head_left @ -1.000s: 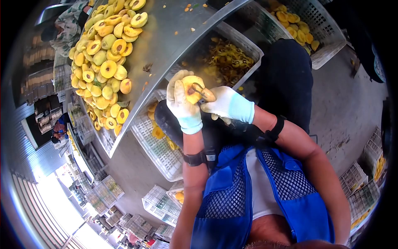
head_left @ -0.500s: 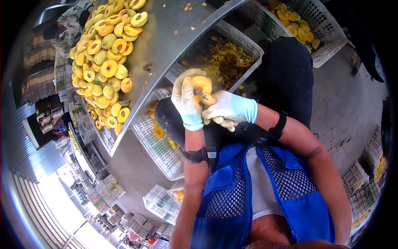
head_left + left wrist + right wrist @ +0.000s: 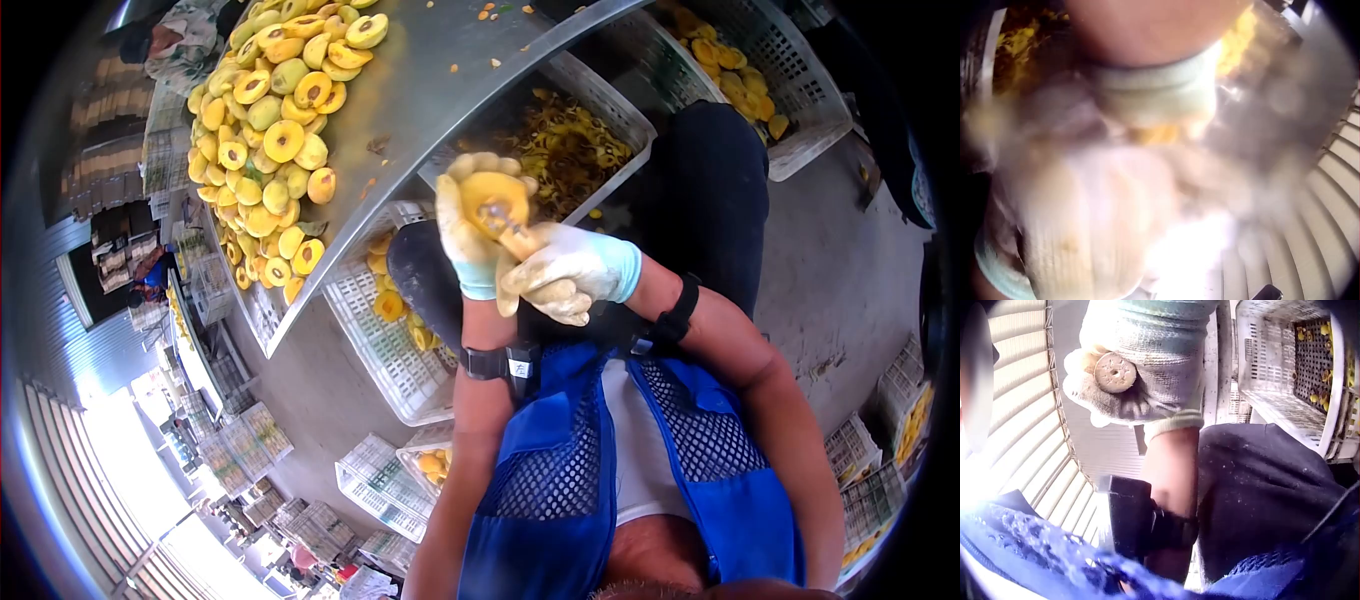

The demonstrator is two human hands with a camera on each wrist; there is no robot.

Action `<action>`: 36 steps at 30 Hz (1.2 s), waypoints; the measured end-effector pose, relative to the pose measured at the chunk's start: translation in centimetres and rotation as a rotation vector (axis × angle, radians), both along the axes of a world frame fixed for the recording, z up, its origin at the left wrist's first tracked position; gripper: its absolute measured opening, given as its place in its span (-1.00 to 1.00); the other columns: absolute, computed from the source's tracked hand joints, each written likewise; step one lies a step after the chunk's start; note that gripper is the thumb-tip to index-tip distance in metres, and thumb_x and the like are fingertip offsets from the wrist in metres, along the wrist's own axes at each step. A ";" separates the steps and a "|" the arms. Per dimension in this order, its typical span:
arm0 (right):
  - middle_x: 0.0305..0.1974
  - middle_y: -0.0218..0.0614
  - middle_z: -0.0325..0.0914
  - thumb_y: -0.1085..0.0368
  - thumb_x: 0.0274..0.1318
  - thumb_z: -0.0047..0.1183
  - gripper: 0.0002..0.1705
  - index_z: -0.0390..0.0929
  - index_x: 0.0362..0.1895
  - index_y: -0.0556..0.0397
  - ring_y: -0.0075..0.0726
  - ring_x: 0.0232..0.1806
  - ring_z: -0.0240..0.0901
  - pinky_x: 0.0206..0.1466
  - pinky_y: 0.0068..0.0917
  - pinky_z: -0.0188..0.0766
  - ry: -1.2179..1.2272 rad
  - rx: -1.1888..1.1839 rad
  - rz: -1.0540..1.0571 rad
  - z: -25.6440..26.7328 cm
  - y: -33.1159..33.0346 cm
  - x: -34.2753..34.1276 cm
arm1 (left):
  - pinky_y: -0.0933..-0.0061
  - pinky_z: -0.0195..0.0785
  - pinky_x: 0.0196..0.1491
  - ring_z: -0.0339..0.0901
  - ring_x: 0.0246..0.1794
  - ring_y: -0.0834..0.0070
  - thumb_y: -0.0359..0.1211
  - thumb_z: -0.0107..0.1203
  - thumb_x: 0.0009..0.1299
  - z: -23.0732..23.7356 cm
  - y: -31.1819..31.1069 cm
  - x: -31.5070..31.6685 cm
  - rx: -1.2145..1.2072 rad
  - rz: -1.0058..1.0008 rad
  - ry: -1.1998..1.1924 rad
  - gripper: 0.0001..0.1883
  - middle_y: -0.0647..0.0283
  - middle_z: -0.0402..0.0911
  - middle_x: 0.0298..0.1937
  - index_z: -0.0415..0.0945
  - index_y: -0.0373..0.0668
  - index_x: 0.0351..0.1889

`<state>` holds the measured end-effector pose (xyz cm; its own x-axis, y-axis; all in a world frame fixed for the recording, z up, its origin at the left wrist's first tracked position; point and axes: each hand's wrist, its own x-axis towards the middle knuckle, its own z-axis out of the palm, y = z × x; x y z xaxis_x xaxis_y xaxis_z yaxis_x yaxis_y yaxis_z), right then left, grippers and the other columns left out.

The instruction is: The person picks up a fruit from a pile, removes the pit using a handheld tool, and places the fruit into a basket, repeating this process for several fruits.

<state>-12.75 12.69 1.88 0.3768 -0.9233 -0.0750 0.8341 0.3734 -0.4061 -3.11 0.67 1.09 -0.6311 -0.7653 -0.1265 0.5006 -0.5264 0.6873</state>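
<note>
Head view has swung slightly since the earlier frame; fruit half [image 3: 496, 188] and wood-handled tool [image 3: 522, 242] have turned between the hands. Left hand [image 3: 463, 226] cups the half; right hand [image 3: 572, 276] grips the handle, tool end at the cut face, blurred. Left wrist cam gives me mostly blurred glove. Both hands cover part of the near side of the scrap bin [image 3: 643, 116]; dark-trousered legs [image 3: 716, 190] block more on the right. Bin holds yellow-brown scraps. White crate [image 3: 385, 345] by the left knee, partly under the surface edge: fruit halves. Upper-right crate [image 3: 812, 140]: more halves. Metal surface [image 3: 430, 70] carries a big pile of halves [image 3: 285, 141], few loose bits. Another person [image 3: 187, 42] upper left, stacked crates [image 3: 318, 530] lower left, floor [image 3: 800, 270] grey.
</note>
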 end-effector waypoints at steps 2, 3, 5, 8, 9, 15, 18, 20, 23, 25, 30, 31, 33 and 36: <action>-0.72 -0.59 0.18 0.26 0.47 0.02 -0.69 0.60 -0.13 0.34 -0.61 -0.84 0.10 -0.78 -0.52 0.17 -0.006 0.005 -0.059 0.3 -0.2 -0.6 | 0.05 0.61 0.08 0.64 0.07 0.18 -0.07 -0.04 0.68 0.9 -1.7 1.7 -0.163 0.191 -0.199 -0.59 0.09 0.65 0.04 0.51 -0.23 0.18; -0.72 -0.58 0.20 0.23 0.49 0.03 -0.67 0.59 -0.16 0.32 -0.60 -0.84 0.09 -0.77 -0.51 0.19 0.009 0.036 -0.124 0.6 -0.1 -0.9 | 0.05 0.60 0.11 0.65 0.06 0.20 -0.13 -0.03 0.68 1.2 -3.7 3.4 -0.294 0.262 -0.339 -0.64 0.12 0.68 0.01 0.54 -0.22 0.16; -0.73 -0.56 0.22 0.21 0.49 0.05 -0.66 0.59 -0.18 0.33 -0.59 -0.85 0.09 -0.77 -0.50 0.20 0.086 0.130 -0.222 1.0 -0.5 -1.2 | 0.22 0.58 0.19 0.67 0.06 0.20 -0.20 0.04 0.64 3.4 -6.1 7.5 -0.932 0.411 -0.747 -0.62 0.07 0.70 0.04 0.57 -0.34 0.16; -0.71 -0.48 0.32 0.18 0.41 0.18 -0.63 0.58 -0.13 0.34 -0.57 -0.84 0.17 -0.78 -0.53 0.19 0.232 0.214 -0.217 1.3 -1.1 -1.2 | 0.35 0.50 0.20 0.68 0.07 0.28 -0.33 0.24 0.52 6.0 -11.2 13.4 -1.253 0.304 -1.251 -0.64 0.05 0.74 0.05 0.64 -0.40 0.15; -0.67 -0.45 0.38 0.18 0.38 0.21 -0.62 0.58 -0.08 0.34 -0.58 -0.83 0.20 -0.78 -0.56 0.20 0.270 0.242 -0.206 1.3 -1.2 -1.0 | 0.31 0.49 0.23 0.68 0.08 0.27 -0.32 0.24 0.52 4.8 -13.3 15.4 -1.219 0.308 -1.244 -0.64 0.03 0.74 0.07 0.64 -0.36 0.18; -0.35 -0.22 0.61 0.20 0.30 0.26 -0.55 0.54 0.07 0.33 -0.61 -0.73 0.33 -0.74 -0.63 0.28 0.377 0.294 -0.300 1.2 -2.0 -0.4 | 0.23 0.44 0.30 0.63 0.23 0.09 -0.24 0.25 0.50 1.6 -22.6 14.8 -1.159 0.277 -1.410 -0.51 -0.13 0.66 0.24 0.55 -0.29 0.32; -0.31 -0.19 0.64 0.19 0.29 0.26 -0.54 0.55 0.07 0.33 -0.59 -0.70 0.38 -0.73 -0.64 0.30 0.426 0.320 -0.278 1.1 -2.2 -0.7 | 0.07 0.41 0.32 0.56 0.26 -0.06 -0.03 0.21 0.46 1.2 -26.3 12.1 -1.404 0.132 -1.791 -0.38 -0.16 0.59 0.27 0.48 -0.09 0.42; -0.32 -0.20 0.64 0.17 0.30 0.26 -0.54 0.55 0.07 0.32 -0.58 -0.70 0.39 -0.73 -0.64 0.29 0.417 0.332 -0.299 0.3 -2.3 -0.5 | 0.09 0.38 0.36 0.52 0.34 -0.02 0.03 0.30 0.38 0.6 -27.3 10.6 -1.306 0.031 -1.976 -0.29 -0.13 0.61 0.29 0.49 -0.14 0.40; -0.32 -0.20 0.65 0.16 0.31 0.25 -0.55 0.56 0.06 0.31 -0.57 -0.71 0.38 -0.74 -0.64 0.27 0.426 0.344 -0.301 0.1 -2.4 -0.6 | 0.08 0.42 0.31 0.57 0.27 -0.02 0.07 0.35 0.31 0.7 -27.6 9.2 -1.275 0.034 -2.060 -0.30 -0.10 0.68 0.19 0.56 -0.14 0.32; -0.35 -0.22 0.64 0.16 0.31 0.25 -0.56 0.56 0.05 0.29 -0.58 -0.73 0.37 -0.73 -0.64 0.26 0.456 0.333 -0.300 0.3 -2.6 -0.7 | 0.13 0.49 0.23 0.66 0.13 0.01 -0.01 0.42 0.27 0.1 -28.4 9.9 -1.359 0.068 -1.939 -0.38 -0.05 0.75 0.02 0.62 -0.20 0.19; -0.44 -0.31 0.62 0.17 0.33 0.23 -0.67 0.58 -0.04 0.19 -0.61 -0.76 0.36 -0.73 -0.66 0.22 0.515 0.290 -0.264 1.0 -2.5 -0.6 | 0.22 0.58 0.08 0.73 0.02 0.17 -0.19 0.44 0.29 -0.3 -27.8 12.0 -1.289 0.127 -1.648 -0.52 0.03 0.77 -0.01 0.65 -0.24 0.09; -0.45 -0.33 0.61 0.17 0.33 0.23 -0.70 0.58 -0.08 0.16 -0.62 -0.75 0.37 -0.73 -0.66 0.21 0.542 0.280 -0.257 1.1 -2.5 -0.6 | 0.15 0.65 0.06 0.73 0.02 0.16 -0.30 0.35 0.37 -0.2 -27.2 11.9 -0.986 0.188 -1.341 -0.55 0.09 0.75 0.05 0.59 -0.22 0.20; -0.47 -0.36 0.61 0.18 0.32 0.22 -0.75 0.58 -0.15 0.11 -0.63 -0.75 0.37 -0.73 -0.66 0.19 0.597 0.259 -0.236 1.2 -2.4 -0.4 | 0.03 0.64 0.13 0.66 0.16 0.08 -0.27 0.15 0.49 1.8 -23.4 11.4 -0.449 0.179 -0.714 -0.45 0.02 0.65 0.15 0.42 -0.29 0.40; -0.45 -0.35 0.59 0.24 0.27 0.24 -0.72 0.60 -0.08 0.19 -0.62 -0.68 0.40 -0.68 -0.62 0.29 0.637 0.243 -0.260 1.2 -2.4 0.2 | -0.21 0.64 0.17 0.59 0.27 -0.05 -0.18 0.12 0.58 3.5 -18.3 9.7 -0.169 0.003 -0.146 -0.43 -0.05 0.64 0.20 0.33 -0.22 0.47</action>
